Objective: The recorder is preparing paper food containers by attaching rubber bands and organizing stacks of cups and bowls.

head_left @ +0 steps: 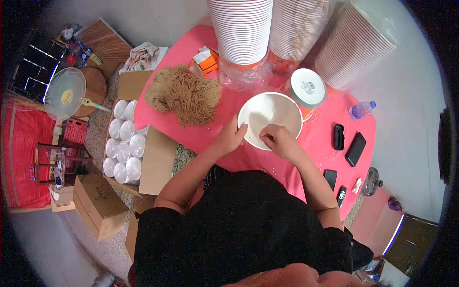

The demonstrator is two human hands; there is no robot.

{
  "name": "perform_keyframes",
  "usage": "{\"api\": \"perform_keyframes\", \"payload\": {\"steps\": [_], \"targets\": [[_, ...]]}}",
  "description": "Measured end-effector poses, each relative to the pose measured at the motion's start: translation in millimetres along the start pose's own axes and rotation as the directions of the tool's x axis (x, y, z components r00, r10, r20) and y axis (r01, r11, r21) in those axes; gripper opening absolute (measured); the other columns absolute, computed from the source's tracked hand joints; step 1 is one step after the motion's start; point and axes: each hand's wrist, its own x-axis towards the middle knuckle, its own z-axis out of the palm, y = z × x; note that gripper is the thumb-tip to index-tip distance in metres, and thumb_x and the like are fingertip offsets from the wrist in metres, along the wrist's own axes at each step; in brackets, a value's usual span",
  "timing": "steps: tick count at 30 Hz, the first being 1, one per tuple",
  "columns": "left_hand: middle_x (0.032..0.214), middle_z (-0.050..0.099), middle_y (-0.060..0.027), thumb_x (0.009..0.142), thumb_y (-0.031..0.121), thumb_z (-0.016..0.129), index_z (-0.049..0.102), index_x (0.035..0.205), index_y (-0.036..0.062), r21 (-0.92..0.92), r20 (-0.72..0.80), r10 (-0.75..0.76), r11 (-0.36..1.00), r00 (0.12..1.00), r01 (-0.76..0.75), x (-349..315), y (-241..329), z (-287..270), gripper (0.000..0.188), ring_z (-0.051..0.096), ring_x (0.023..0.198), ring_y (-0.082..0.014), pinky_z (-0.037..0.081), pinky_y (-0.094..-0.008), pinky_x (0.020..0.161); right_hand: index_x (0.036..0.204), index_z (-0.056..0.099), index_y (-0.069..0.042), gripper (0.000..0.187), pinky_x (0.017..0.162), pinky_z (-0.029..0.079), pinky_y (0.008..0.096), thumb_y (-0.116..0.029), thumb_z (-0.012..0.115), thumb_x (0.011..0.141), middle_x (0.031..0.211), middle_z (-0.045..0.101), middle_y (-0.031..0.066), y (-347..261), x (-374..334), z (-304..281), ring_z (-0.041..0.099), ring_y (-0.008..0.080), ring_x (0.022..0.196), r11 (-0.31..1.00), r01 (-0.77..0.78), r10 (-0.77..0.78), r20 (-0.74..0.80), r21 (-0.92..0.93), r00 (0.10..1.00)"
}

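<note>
A white round tub (pixel 288 111), its mouth turned up toward me, stands at the near edge of the pink-covered table. My left hand (pixel 231 136) holds its left rim, with the thumb on the inner side and the other fingers mostly hidden behind the wall. My right hand (pixel 281 141) reaches over the near right rim, fingers pinched together inside the tub; whatever they hold is too small to make out. Left of the tub lies a loose heap of tan string (pixel 184 95). Just behind its right side stands an upturned white tub (pixel 308 88) with a dark print on its base.
Tall stacks of nested white tubs (pixel 243 31) line the table's back. An orange tissue pack (pixel 206 61) lies by the string. A small bottle (pixel 362 110), a black case (pixel 338 137) and a phone (pixel 355 149) lie right. An open carton (pixel 158 162) of clear containers stands left.
</note>
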Motion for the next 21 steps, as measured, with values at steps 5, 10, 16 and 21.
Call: {"api": "perform_keyframes", "payload": {"steps": [5,10,16,21], "targets": [[0.096,0.060,-0.0201,0.085,0.013,0.047,0.028,0.130,-0.0024,0.106,-0.117,0.195,0.977,0.974,-0.183,-9.2,5.8,10.7,0.050,0.063,0.082,-0.0282,0.049,-0.0371,0.074,0.083,0.056,-0.003,0.007,0.063,0.046,0.0392,-0.005,0.058,0.077,0.077,0.058,0.0146,-21.7,-0.9,-7.1,0.058,0.0324,0.071,0.991,0.127,-0.131,-0.166,-0.034,0.977],[0.107,0.056,-0.0247,0.085,0.011,0.045,0.022,0.134,-0.0030,0.072,-0.179,0.223,0.974,0.958,-0.214,-13.7,13.8,14.2,0.055,0.059,0.098,-0.0325,0.046,-0.0395,0.083,0.082,0.054,-0.003,0.006,0.061,0.046,0.0388,-0.005,0.058,0.078,0.077,0.057,0.0142,-32.6,0.8,-12.0,0.058,0.0321,0.070,0.986,0.154,-0.165,-0.220,-0.066,0.962],[0.105,0.057,-0.0263,0.086,0.011,0.044,0.022,0.134,-0.0036,0.223,-0.243,0.420,0.902,0.875,-0.371,-18.7,23.7,16.8,0.055,0.059,0.097,-0.0348,0.046,-0.0404,0.082,0.081,0.054,-0.002,0.006,0.060,0.046,0.0385,-0.004,0.058,0.078,0.075,0.057,0.0137,-33.7,2.1,-10.4,0.058,0.0316,0.068,0.979,0.178,-0.197,-0.260,-0.096,0.945],[0.106,0.057,-0.0270,0.086,0.011,0.044,0.024,0.133,-0.0039,0.228,-0.256,0.375,0.919,0.891,-0.322,-17.7,18.3,17.3,0.053,0.058,0.099,-0.0346,0.046,-0.0404,0.083,0.081,0.055,-0.002,0.005,0.060,0.047,0.0385,-0.004,0.058,0.077,0.075,0.057,0.0138,-34.2,2.3,-7.9,0.059,0.0316,0.068,0.977,0.188,-0.208,-0.270,-0.098,0.940]]}}
